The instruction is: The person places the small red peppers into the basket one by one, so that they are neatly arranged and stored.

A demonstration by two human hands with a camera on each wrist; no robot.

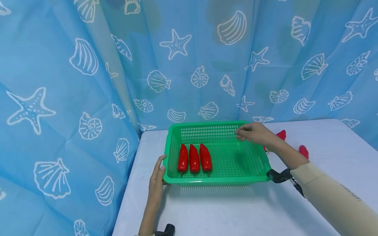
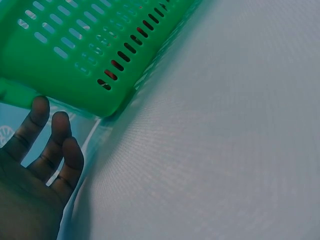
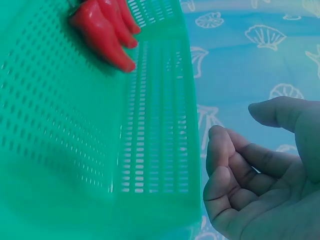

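A green plastic basket (image 1: 218,179) with slotted walls sits on the white-covered table. Inside, three red peppers (image 1: 194,159) lie side by side on the left, stems toward the near edge. My left hand (image 1: 156,180) is at the basket's near left corner, its fingertips touching the rim; in the left wrist view its fingers (image 2: 61,125) are slightly bent beside the wall. My right hand (image 1: 255,133) hovers over the far right corner and holds nothing. The right wrist view shows its fingers (image 3: 218,147) loosely curled, with the thumb apart from them.
To the right of the basket, one red object (image 1: 282,134) lies partly behind my right forearm, and another red object (image 1: 303,151) lies close by. A blue curtain (image 1: 189,98) with white shell and starfish prints hangs behind and left of the table (image 1: 206,209).
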